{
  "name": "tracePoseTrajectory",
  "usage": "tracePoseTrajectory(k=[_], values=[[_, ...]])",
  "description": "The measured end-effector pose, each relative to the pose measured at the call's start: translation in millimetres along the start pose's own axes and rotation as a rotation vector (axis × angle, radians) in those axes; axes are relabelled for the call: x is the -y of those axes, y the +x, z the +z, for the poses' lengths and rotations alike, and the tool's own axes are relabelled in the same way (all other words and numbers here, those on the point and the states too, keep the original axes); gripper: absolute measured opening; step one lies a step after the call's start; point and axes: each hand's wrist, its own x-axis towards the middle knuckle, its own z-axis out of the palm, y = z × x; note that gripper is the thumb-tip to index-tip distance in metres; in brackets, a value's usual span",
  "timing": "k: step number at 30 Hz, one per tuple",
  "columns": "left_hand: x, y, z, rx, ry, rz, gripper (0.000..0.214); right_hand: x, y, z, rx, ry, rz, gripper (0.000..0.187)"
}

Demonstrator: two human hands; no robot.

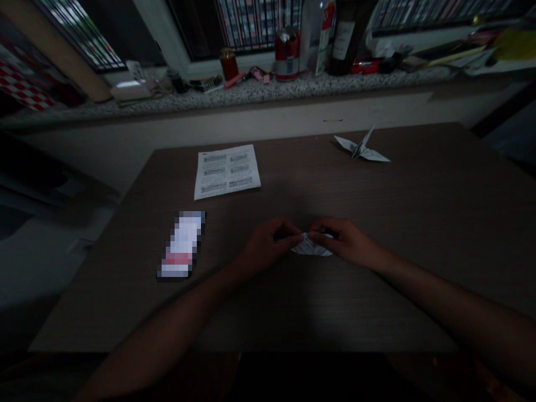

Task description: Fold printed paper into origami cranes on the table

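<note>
A small piece of folded printed paper (pixel 312 247) is held just above or on the table between my two hands; its exact folds are hard to make out in the dim light. My left hand (pixel 272 239) pinches its left end between thumb and fingers. On the other side, my right hand (pixel 341 240) pinches the paper near its upper middle, and the fingertips of both hands are close together. The fingers hide part of the upper edge. Farther back on the right stands a folded paper crane (pixel 362 151) with spread wings.
A printed sheet (pixel 228 170) lies at the back left of the brown table (pixel 293 301). Nearer, a lit phone (pixel 182 245) with a blurred screen lies left of my hands. Behind, a stone windowsill (pixel 251 92) carries a red can (pixel 287 54), bottles, a jar and small clutter.
</note>
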Motion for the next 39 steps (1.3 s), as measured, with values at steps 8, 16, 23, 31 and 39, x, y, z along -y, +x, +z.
tracePoseTrajectory(k=[8, 16, 23, 31, 39], values=[[10, 5, -7.9, -0.049, 0.146, 0.035, 0.016, -14, -1, 0, -0.111, -0.405, -0.240, 0.027], [14, 9, -10.1, -0.101, 0.440, 0.064, 0.010, -22, 1, 4, 0.003, -0.705, -0.414, 0.037], [21, 12, -10.6, -0.123, 0.625, 0.147, 0.011, -25, 1, 6, 0.018, -0.707, -0.443, 0.035], [23, 14, -16.2, -0.049, 0.582, 0.141, 0.015, -26, -1, 7, 0.050, -0.657, -0.471, 0.039], [27, 14, -16.3, -0.052, 0.576, 0.166, 0.011, -31, -5, 8, 0.098, -0.640, -0.444, 0.044]])
